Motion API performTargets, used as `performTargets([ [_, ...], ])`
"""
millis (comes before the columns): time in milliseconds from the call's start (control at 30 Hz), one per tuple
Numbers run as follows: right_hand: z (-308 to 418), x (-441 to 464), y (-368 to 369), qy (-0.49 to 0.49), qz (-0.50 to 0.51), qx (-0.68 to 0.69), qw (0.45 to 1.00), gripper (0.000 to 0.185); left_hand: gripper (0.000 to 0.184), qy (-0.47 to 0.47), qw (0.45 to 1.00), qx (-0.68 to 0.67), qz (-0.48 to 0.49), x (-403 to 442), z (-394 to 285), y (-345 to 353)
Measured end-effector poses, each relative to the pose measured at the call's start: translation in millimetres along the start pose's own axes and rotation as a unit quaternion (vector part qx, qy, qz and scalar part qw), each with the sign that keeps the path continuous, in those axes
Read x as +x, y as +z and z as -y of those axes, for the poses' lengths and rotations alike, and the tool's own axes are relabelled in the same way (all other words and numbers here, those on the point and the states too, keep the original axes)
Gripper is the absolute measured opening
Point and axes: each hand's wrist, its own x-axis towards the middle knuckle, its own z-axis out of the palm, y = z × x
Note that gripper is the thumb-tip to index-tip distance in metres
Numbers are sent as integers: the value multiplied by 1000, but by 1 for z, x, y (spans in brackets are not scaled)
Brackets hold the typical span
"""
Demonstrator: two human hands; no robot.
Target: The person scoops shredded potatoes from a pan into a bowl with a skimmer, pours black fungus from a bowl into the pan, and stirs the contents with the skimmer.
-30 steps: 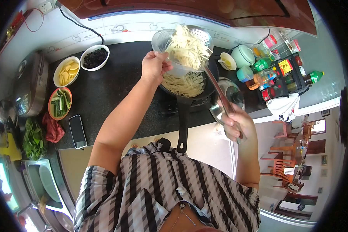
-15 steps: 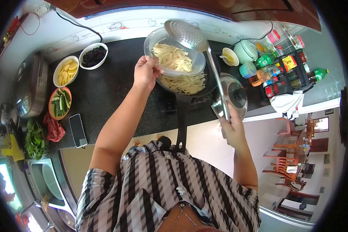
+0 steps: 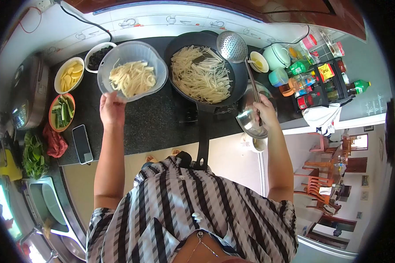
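Note:
My left hand (image 3: 113, 110) grips the near rim of a clear plastic bowl (image 3: 158, 68), which hangs over the dark counter left of the pan. Pale, thin-cut strips (image 3: 133, 79) lie in the bowl. More of these strips (image 3: 202, 79) are spread across a black frying pan (image 3: 237, 94), whose handle points toward my body. My right hand (image 3: 265, 111) is closed round the long handle of a metal skimmer (image 3: 232, 46). Its perforated head is at the pan's upper right rim; whether it touches the rim I cannot tell. Below my right hand is a metal lid (image 3: 245, 116).
At the left are bowls of yellow slices (image 3: 70, 76), dark food (image 3: 98, 56) and green pieces (image 3: 62, 112), with a phone (image 3: 82, 143) and leafy greens (image 3: 34, 155) nearer. Bottles in a rack (image 3: 329, 83) and a small bowl (image 3: 259, 62) stand at the right.
My left hand has moved the clear bowl from above the pan to the left, uncovering the strips in the pan. The skimmer head has shifted right, away from over the bowl.

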Motion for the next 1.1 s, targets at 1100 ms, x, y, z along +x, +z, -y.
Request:
performTargets([
  [1100,-5,-44,-3,101,-15,-27,994,20,13,-46,998,35,-18,-56,23,-70],
])
